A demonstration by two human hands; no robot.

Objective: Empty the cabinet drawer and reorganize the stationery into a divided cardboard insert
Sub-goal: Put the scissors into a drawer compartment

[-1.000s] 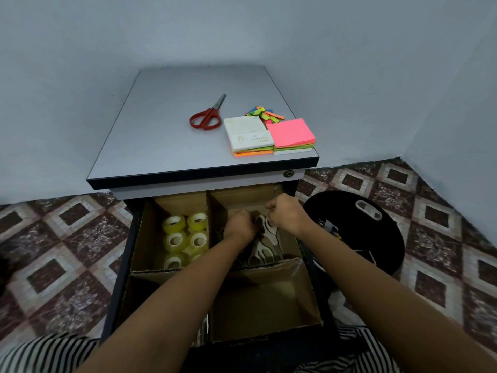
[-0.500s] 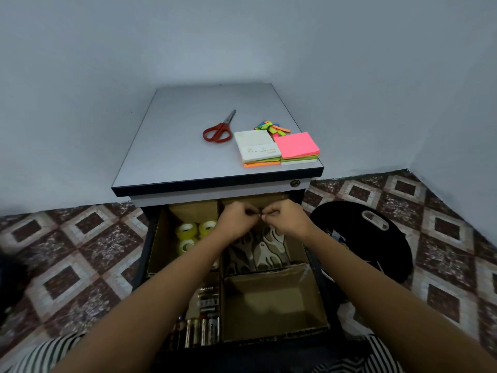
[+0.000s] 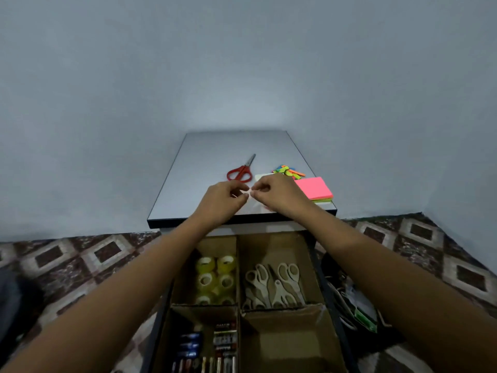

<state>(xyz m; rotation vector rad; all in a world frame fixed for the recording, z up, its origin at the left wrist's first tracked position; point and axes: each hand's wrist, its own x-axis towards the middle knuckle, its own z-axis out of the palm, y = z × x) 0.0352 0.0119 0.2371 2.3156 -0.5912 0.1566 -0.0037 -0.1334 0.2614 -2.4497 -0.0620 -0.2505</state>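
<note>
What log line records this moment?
left hand, right hand: pinch tiny pale item over cabinet top | white scissors: far-right compartment

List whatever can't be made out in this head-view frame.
Head view:
Small pale item pinched between left hand and right hand: too small to identify.
White pad on the cabinet top: mostly hidden by the right hand.
Batteries: cut off by the bottom edge.
Black bin contents: blurred, partly behind the right forearm.

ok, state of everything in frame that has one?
Cabinet drawer: pulled open.
Red scissors: blades shut, lying on cabinet top.
Left hand: pinching a small item, too small to identify.
Right hand: pinching the same item.
White-handled scissors: piled in far-right compartment.
Tape rolls: in far-left compartment.
</note>
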